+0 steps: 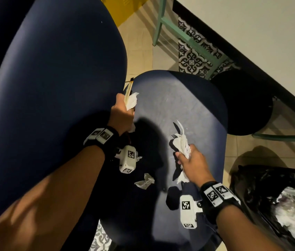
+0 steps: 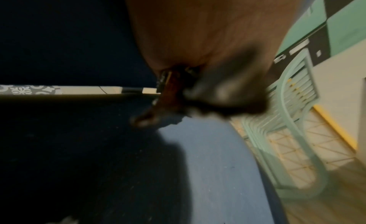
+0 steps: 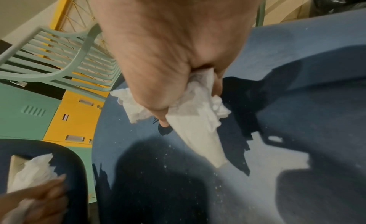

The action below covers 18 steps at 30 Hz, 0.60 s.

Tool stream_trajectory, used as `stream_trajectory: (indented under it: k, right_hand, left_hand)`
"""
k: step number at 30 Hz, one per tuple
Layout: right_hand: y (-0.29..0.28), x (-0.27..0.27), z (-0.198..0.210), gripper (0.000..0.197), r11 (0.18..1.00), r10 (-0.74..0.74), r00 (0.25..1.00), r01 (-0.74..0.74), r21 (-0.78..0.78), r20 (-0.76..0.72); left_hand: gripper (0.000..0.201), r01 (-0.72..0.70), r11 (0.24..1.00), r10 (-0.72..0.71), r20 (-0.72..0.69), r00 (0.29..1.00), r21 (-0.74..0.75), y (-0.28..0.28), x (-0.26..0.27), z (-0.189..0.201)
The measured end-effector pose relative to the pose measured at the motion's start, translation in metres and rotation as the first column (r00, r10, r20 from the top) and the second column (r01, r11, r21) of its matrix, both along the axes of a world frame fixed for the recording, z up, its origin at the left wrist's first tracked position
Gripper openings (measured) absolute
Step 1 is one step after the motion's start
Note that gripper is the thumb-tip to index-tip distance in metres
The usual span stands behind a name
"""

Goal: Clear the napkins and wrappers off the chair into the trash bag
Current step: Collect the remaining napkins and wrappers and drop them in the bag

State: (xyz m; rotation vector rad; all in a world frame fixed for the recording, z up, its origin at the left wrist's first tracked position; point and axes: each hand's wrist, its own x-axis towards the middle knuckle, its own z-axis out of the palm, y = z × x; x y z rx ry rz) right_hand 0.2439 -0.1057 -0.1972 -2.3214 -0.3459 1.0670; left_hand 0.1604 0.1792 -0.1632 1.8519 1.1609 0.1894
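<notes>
Over the blue chair seat, my left hand grips a white napkin together with a tan paper wrapper, close to the backrest. My right hand grips a bunch of white napkins above the middle of the seat; the right wrist view shows that bunch hanging from my fist. One crumpled napkin lies loose on the seat between my hands. The black trash bag stands open on the floor at the lower right, with white paper inside. The left wrist view is blurred.
A black round stool stands just past the seat's far right edge. A mint green chair and patterned floor tiles lie beyond. Green and yellow lockers show in the right wrist view. Crumbs speckle the seat.
</notes>
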Motion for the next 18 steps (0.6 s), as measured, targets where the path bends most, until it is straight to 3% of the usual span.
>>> stream_trajectory:
  k: [4, 7, 10, 12, 15, 18]
  right_hand:
    - [0.007, -0.007, 0.013, 0.023, 0.999, 0.049, 0.998, -0.049, 0.02, 0.04]
    - [0.015, -0.029, 0.03, 0.032, 0.993, 0.108, 0.994, -0.109, 0.043, 0.023]
    - [0.02, -0.056, 0.042, 0.054, 0.976, 0.219, 0.975, -0.219, 0.01, 0.02]
    - [0.018, -0.073, 0.045, 0.067, 0.963, 0.27, 0.963, -0.27, -0.001, -0.014]
    - [0.013, -0.097, 0.042, 0.074, 0.941, 0.337, 0.94, -0.338, 0.004, -0.051]
    - [0.008, -0.116, 0.034, 0.076, 0.9, 0.436, 0.9, -0.435, 0.027, -0.011]
  left_hand:
    - [0.019, 0.052, 0.999, -0.052, -0.171, 0.984, -0.003, -0.034, -0.044, 0.025]
    - [0.047, 0.119, 0.982, -0.154, -0.256, 0.954, -0.148, -0.074, -0.081, 0.022]
    - [0.07, 0.233, 0.946, -0.305, -0.37, 0.878, -0.227, -0.103, -0.102, 0.002]
    - [0.065, 0.298, 0.932, -0.36, -0.445, 0.82, -0.204, -0.114, -0.108, -0.011]
    - [0.041, 0.386, 0.908, -0.413, -0.488, 0.769, -0.161, -0.117, -0.113, -0.022]
    - [0.026, 0.226, 0.954, -0.29, -0.404, 0.868, -0.198, -0.101, -0.121, -0.026]
